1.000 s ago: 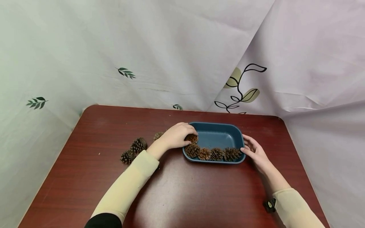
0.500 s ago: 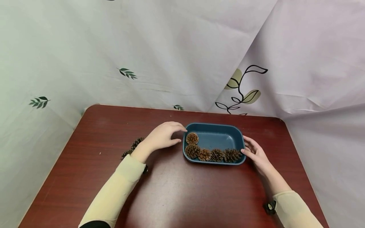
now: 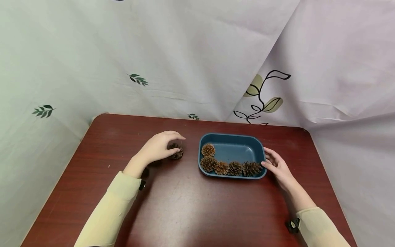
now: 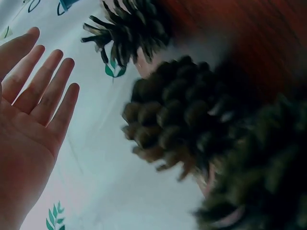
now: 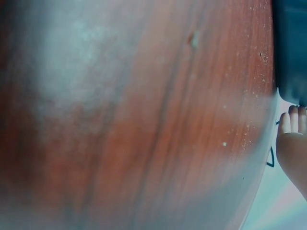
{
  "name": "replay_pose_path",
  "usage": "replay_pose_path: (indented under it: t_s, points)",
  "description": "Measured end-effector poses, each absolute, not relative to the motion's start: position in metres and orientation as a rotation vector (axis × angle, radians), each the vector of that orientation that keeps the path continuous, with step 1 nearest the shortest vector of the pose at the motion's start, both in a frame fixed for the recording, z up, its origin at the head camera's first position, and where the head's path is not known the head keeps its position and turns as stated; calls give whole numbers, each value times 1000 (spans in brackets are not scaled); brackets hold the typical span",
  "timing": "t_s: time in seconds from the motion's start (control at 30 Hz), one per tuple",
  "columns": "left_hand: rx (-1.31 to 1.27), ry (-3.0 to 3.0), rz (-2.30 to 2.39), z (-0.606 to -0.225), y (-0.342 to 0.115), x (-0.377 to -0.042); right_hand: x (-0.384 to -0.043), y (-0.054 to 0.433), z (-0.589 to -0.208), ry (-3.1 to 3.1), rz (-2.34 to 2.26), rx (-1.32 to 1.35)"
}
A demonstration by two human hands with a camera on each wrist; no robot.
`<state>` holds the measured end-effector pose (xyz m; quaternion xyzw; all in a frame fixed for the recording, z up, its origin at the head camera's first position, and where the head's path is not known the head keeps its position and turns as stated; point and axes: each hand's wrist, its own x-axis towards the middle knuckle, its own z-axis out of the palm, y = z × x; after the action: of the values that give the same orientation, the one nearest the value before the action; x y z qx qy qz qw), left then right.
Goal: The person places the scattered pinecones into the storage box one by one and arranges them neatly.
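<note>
My left hand (image 3: 158, 145) is held over the table left of a blue plastic tray (image 3: 237, 138), its thumb and fingers spread around a pine cone (image 3: 177, 153) without closing on it. In the left wrist view the same hand (image 4: 33, 115) shows straight, parted fingers, with a pine cone (image 4: 168, 108) close by and others above and below it. My right hand (image 3: 278, 168) grips the tray's right end, thumb at the rim and fingers along the outer wall. Inside the tray, several pine cones (image 3: 235, 168) line the near side, and one more (image 3: 208, 150) sits at the left end.
The dark red wooden table (image 3: 197, 212) has rounded far corners. Behind it hangs a pale cloth (image 3: 172, 61) with leaf prints, meeting the table's back edge. In the left wrist view, a blurred pine cone (image 4: 259, 167) lies at lower right.
My left hand has let go of the pine cone at the tray's left end and moved left, out of the tray, to another cone on the table. The right hand stays at the tray.
</note>
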<state>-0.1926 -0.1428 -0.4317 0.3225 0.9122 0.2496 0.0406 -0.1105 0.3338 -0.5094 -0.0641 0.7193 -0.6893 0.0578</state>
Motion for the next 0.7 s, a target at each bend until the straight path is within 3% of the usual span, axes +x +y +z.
replay_pose_path:
  t_s: [0.7]
  points:
    - [874, 2747, 744, -454, -164, -193, -109, 332, -507, 2230, -2024, -108]
